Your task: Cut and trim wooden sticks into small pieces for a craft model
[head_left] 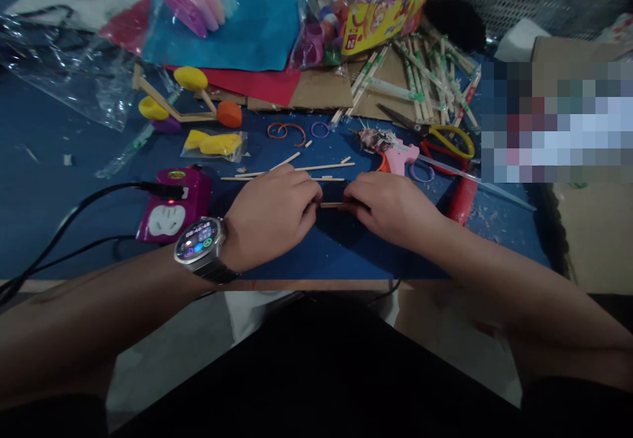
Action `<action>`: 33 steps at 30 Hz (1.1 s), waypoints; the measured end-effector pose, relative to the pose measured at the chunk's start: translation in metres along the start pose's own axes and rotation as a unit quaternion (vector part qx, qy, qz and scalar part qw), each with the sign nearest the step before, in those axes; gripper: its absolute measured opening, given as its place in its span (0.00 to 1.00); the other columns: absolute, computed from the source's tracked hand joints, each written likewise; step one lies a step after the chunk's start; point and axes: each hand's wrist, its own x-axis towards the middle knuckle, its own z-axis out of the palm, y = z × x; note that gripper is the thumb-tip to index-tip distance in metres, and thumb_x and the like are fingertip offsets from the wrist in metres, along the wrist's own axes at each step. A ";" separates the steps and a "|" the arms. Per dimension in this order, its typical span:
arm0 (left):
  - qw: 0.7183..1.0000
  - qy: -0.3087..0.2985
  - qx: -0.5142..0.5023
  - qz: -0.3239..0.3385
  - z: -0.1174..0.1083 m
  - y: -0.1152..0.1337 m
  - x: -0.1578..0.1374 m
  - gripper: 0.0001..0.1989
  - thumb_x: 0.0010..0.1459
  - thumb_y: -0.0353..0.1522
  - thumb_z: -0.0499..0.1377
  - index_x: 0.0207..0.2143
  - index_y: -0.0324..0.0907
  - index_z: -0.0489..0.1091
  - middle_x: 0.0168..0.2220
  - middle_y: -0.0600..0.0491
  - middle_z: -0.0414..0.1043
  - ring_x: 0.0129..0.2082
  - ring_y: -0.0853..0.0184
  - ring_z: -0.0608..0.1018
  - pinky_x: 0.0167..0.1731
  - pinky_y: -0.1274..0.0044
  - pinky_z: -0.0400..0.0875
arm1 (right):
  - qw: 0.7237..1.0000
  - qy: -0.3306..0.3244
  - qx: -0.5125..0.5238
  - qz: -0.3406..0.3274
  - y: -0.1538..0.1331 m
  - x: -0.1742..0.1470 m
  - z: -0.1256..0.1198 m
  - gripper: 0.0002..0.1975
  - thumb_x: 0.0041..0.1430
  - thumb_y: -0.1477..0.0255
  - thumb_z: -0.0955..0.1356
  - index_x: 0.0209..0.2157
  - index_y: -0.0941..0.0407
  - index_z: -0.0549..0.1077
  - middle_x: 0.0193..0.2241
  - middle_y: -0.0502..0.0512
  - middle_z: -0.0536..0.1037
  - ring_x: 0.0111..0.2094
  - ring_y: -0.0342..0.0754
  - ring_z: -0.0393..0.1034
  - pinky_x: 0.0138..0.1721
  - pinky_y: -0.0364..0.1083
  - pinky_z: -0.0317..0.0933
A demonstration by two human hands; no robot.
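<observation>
Between my two hands runs a short wooden stick (pixel 331 205), low over the blue table. My left hand (pixel 271 207), with a watch (pixel 198 241) on its wrist, pinches one end of it. The other end is in the closed fingers of my right hand (pixel 390 207). Just beyond the fingers lie several loose wooden sticks (pixel 316 167) and small cut pieces. A pink glue gun (pixel 399 156) with a dirty tip rests past my right hand. Parts of the held stick are hidden by my fingers.
A purple power socket (pixel 171 207) with a black cable stands at left. Further back are a stick-and-yellow-disc assembly (pixel 190 118), bagged yellow clay (pixel 212 143), scissors (pixel 445 136), wrapped chopsticks (pixel 425 75) and blue sheets (pixel 247 29). A red-handled tool (pixel 462 197) lies near my right forearm.
</observation>
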 end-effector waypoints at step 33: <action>0.999 0.006 0.026 -0.027 -0.002 -0.001 -0.001 0.11 0.71 0.31 0.54 0.46 0.40 0.78 0.45 0.44 0.81 0.50 0.49 0.80 0.49 0.59 0.76 | 1.000 -0.012 0.001 0.005 -0.001 0.002 -0.001 0.10 0.76 0.70 0.67 0.42 0.58 0.80 0.37 0.59 0.80 0.41 0.53 0.73 0.42 0.49 0.59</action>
